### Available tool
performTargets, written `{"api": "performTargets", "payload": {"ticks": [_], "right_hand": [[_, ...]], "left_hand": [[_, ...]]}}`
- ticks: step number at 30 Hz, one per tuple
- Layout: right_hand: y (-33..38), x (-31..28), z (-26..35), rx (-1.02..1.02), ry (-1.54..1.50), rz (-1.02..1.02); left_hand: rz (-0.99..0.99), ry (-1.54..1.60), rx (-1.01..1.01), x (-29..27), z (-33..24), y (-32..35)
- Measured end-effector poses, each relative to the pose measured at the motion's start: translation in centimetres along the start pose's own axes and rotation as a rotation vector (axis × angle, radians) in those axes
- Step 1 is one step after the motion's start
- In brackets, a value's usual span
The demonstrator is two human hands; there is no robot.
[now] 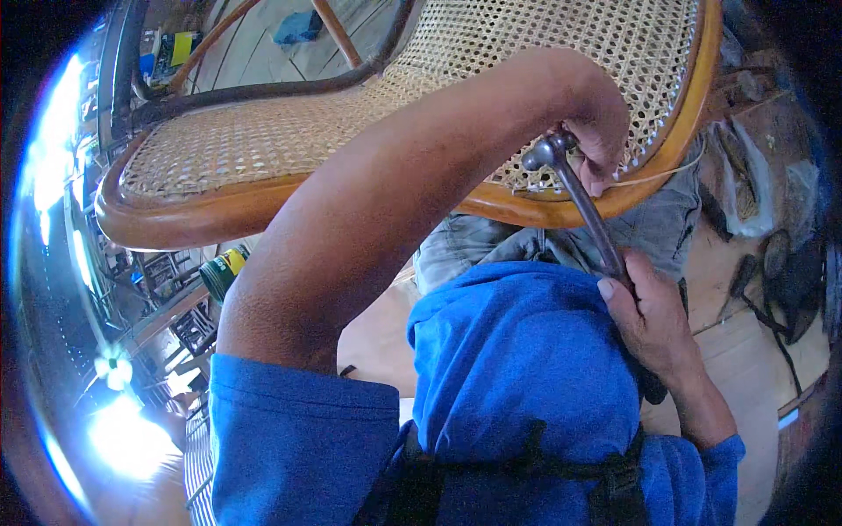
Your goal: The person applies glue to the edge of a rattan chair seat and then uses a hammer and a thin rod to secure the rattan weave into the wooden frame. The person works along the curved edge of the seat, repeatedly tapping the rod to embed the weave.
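The person's right hand (653,320) is closed around the lower handle of a hammer (586,203), whose dark metal head lies just beside the left hand (603,145) over the near right corner of a woven cane panel (254,145). The left hand bends downward with its fingers curled in at the panel's edge, close to a thin pale strip (656,178), though whether it grips anything cannot be told. The panel sits within a glossy brown wooden frame (189,221), which spans the view above the person's grey-trousered lap (478,250).
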State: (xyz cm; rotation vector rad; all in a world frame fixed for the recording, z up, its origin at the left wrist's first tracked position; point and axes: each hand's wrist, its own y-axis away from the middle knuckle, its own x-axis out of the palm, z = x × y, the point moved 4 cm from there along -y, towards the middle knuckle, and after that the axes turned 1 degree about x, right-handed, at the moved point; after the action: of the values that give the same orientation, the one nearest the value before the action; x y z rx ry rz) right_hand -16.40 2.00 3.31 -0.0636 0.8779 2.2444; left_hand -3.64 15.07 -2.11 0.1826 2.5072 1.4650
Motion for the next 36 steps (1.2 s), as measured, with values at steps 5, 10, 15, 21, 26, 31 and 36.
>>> {"api": "performTargets", "payload": {"ticks": [5,10,15,21,26,31,36], "right_hand": [[0.1,0.6,-0.1,-0.124,0.154,-0.022],[0.1,0.8,-1.1,-0.05,0.147,0.017],[-0.2,0.0,-0.9,-0.126,0.095,-0.043],[-0.5,-0.8,-2.0,-0.348,0.28,-0.03],[-1.8,-0.4,-2.0,-0.482,0.414,0.138],[-4.2,1.1,0.7,-0.531,0.476,0.167],[-4.1,0.6,0.8,-0.562,0.249,0.072]], "left_hand": [[0.031,0.009,-0.056,0.1,0.4,-0.9],[-0.011,0.021,-0.032,0.3,-0.7,0.6],[-0.176,-0.058,0.05,0.4,0.0,-0.7],[-0.879,-0.099,0.062,0.4,1.0,6.6],[-0.803,0.027,-0.297,5.0,2.5,11.6],[-0.709,0.083,-0.362,6.9,3.1,10.9],[-0.619,0.098,-0.477,6.6,3.2,10.5]]}}
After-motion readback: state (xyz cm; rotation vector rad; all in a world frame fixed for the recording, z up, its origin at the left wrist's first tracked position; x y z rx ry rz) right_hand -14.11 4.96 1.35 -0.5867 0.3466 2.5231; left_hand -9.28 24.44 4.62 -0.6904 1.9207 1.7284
